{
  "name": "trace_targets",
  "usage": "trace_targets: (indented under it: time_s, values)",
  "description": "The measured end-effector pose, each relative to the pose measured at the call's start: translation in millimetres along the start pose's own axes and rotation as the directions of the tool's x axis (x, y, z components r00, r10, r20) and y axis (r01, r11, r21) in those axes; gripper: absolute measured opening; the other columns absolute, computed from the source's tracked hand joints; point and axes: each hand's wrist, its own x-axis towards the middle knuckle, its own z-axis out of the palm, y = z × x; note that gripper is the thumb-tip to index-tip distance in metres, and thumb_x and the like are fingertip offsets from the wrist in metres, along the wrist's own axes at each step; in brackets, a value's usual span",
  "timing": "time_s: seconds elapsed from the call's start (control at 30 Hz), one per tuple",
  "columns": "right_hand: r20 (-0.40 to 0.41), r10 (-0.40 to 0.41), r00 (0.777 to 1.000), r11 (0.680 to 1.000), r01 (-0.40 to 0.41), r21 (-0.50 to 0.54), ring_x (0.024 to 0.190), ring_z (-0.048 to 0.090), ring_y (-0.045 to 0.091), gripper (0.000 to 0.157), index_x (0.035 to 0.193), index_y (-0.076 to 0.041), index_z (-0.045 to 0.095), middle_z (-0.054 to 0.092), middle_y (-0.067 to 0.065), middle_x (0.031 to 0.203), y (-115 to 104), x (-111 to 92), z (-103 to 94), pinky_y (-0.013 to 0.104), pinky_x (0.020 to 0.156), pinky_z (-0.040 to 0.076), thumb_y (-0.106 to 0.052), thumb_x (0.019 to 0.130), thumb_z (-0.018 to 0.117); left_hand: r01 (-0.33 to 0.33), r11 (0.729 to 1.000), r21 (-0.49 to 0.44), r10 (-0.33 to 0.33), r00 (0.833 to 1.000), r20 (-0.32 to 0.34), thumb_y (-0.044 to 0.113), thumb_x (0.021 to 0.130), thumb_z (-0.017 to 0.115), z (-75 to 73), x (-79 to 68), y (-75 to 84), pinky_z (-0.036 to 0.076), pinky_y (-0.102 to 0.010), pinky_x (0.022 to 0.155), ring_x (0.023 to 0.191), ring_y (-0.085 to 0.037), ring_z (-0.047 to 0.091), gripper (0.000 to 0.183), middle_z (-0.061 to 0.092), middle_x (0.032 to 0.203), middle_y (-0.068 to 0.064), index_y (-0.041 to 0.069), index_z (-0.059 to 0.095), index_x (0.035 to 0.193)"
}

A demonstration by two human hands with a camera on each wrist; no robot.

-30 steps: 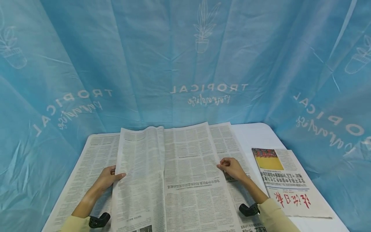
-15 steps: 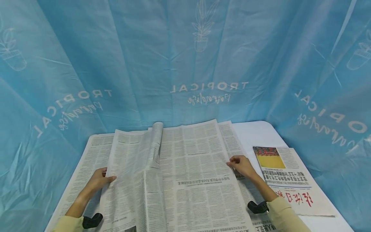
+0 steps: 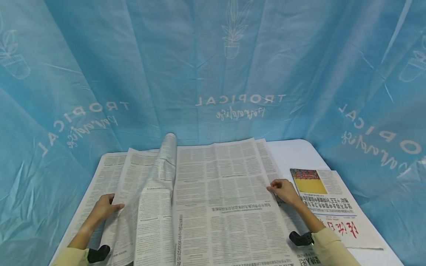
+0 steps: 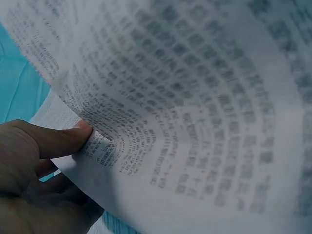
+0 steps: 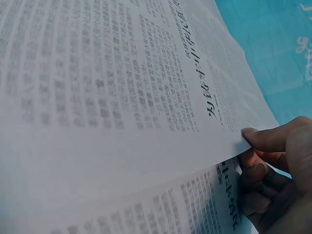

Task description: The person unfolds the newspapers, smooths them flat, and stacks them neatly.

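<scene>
A large newspaper sheet (image 3: 229, 184) is spread between my two hands, raised above other sheets. With thumb over the paper and fingers beneath, my left hand (image 3: 104, 207) pinches its left edge. The right edge is pinched by my right hand (image 3: 284, 191) between thumb and fingertips; the right wrist view shows that edge lifted off the page below. Left of the middle, the paper bulges into a curled fold (image 3: 163, 173) that rises at the far end. In the left wrist view, the newspaper (image 4: 195, 122) curves up past the thumb.
Underneath lies another open newspaper (image 3: 90, 199), showing on both sides. A folded newspaper (image 3: 323, 199) with a colour photo and red characters lies at the right. Everything rests on a white table (image 3: 297, 151). Blue printed curtains (image 3: 213, 74) hang close behind and at both sides.
My hands have moved apart, the left one leftward and the right one rightward, still pinching the sheet. The fold in the middle has shifted left and curled up, and the flat right part has widened.
</scene>
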Motion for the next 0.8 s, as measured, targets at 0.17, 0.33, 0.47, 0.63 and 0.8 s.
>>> trace_targets:
  time_s: [0.17, 0.33, 0.47, 0.63, 0.8]
  values:
    - [-0.033, 0.025, 0.999, 1.0, -0.024, 0.014, 0.057, 0.049, 0.013, 0.02, 0.095, 0.005, 0.068, 0.065, 0.009, 0.076, 8, 2, -5.3, 0.028, 0.051, 0.041, -0.015, 0.091, 0.069, 0.003, 0.999, 0.053, -0.003, 1.0, 0.006, 0.01, 0.091, 0.067, -3.9, 0.0, -2.8, 0.05, -0.048, 0.072, 0.088, -0.04, 0.063, 0.047, 0.06, 0.106, -0.038, -0.024, 0.05, 0.118]
    - [-0.049, 0.043, 0.998, 0.999, -0.043, -0.011, 0.062, 0.052, 0.016, 0.021, 0.095, 0.006, 0.068, 0.066, 0.011, 0.078, 11, 2, -8.8, 0.029, 0.053, 0.042, -0.014, 0.091, 0.068, -0.004, 0.992, 0.127, 0.004, 1.0, -0.001, 0.009, 0.09, 0.067, -7.7, 0.4, -4.0, 0.05, -0.047, 0.071, 0.083, -0.036, 0.063, 0.044, 0.062, 0.099, -0.036, -0.025, 0.052, 0.113]
    - [-0.049, 0.052, 0.997, 0.998, -0.054, -0.043, 0.063, 0.052, 0.015, 0.02, 0.095, 0.006, 0.068, 0.065, 0.01, 0.078, 15, -1, -9.7, 0.029, 0.053, 0.042, -0.014, 0.09, 0.069, -0.019, 0.982, 0.187, 0.02, 1.0, -0.004, 0.011, 0.088, 0.07, -11.0, 0.2, -4.3, 0.048, -0.04, 0.064, 0.073, -0.028, 0.06, 0.039, 0.064, 0.086, -0.027, -0.022, 0.056, 0.102]
    - [-0.056, 0.037, 0.998, 0.996, -0.041, -0.073, 0.063, 0.052, 0.015, 0.019, 0.094, 0.005, 0.068, 0.065, 0.009, 0.077, 17, -2, -12.1, 0.029, 0.053, 0.042, -0.014, 0.091, 0.068, 0.013, 0.981, 0.194, -0.012, 1.0, -0.006, 0.013, 0.087, 0.072, -15.1, 1.4, -7.1, 0.04, -0.032, 0.058, 0.065, -0.021, 0.051, 0.031, 0.062, 0.074, -0.016, -0.015, 0.06, 0.088]
    - [-0.073, 0.013, 0.997, 0.995, -0.02, -0.096, 0.062, 0.052, 0.015, 0.018, 0.093, 0.005, 0.069, 0.066, 0.01, 0.076, 19, 0, -17.2, 0.029, 0.053, 0.042, -0.013, 0.09, 0.069, 0.06, 0.978, 0.198, -0.059, 0.998, -0.01, 0.016, 0.086, 0.073, -19.5, 1.6, -13.9, 0.042, -0.033, 0.059, 0.066, -0.022, 0.052, 0.033, 0.062, 0.074, -0.017, -0.014, 0.06, 0.087]
